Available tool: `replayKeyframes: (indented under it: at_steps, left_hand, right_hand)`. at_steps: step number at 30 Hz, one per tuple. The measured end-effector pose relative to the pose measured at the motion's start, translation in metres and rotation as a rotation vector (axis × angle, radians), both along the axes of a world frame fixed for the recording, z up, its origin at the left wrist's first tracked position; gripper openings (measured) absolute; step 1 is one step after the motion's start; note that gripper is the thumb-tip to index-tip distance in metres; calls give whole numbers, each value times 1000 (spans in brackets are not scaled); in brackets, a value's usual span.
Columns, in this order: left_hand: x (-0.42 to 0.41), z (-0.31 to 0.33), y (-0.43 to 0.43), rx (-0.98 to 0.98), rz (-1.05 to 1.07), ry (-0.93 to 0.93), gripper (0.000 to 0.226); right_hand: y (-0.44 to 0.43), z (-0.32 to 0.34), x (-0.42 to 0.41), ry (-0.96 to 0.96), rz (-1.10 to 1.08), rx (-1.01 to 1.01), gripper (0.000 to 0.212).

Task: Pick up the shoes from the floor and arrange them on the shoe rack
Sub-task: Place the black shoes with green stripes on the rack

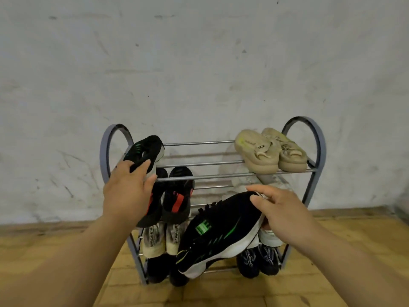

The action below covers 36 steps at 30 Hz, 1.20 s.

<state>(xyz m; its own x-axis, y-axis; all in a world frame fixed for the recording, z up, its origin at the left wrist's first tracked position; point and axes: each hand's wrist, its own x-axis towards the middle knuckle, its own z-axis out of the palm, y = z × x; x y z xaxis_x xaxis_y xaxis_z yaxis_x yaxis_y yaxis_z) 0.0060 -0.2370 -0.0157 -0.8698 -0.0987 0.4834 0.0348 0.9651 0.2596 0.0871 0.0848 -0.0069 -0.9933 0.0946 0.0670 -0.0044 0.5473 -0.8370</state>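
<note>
Hands full: your L hand (pixel 127 191) gripped black sneaker (pixel 145 149) at rack (pixel 318 138) top, mid-left; R hand (pixel 285 216) held 2nd sneaker (pixel 221 231), centre.

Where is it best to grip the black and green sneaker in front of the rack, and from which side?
Probably the heel, from the upper right: the sneaker is tilted, toe down-left, heel raised toward the right hand, which grips it there.
</note>
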Motion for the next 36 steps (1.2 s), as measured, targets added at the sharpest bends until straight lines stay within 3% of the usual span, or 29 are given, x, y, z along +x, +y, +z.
replayKeyframes:
  at_steps: [11,15,19,21,24,27,32,36]
  left_hand:
    - [-30,-12,-9,30,55,100,47]
    - [-21,-8,-8,13,83,83,57]
    - [9,7,3,18,-44,188,63]
    - [27,15,14,152,-232,90,59]
    - [53,14,25,434,-524,-353,67]
    - [74,2,32,380,-730,-599,76]
    - [92,2,41,333,-752,-592,73]
    - [100,5,43,307,-731,-554,68]
  right_hand:
    - [-10,-23,-15,-107,121,57,29]
    - [-11,-24,-10,-113,128,77,30]
    - [-8,-14,-4,-95,130,104,28]
    - [-9,-5,-1,-56,136,108,26]
    - [-9,10,5,5,115,52,27]
    - [-12,19,11,50,106,-59,29]
    - [-18,28,17,88,103,-213,29]
    - [-20,25,19,125,37,-212,27]
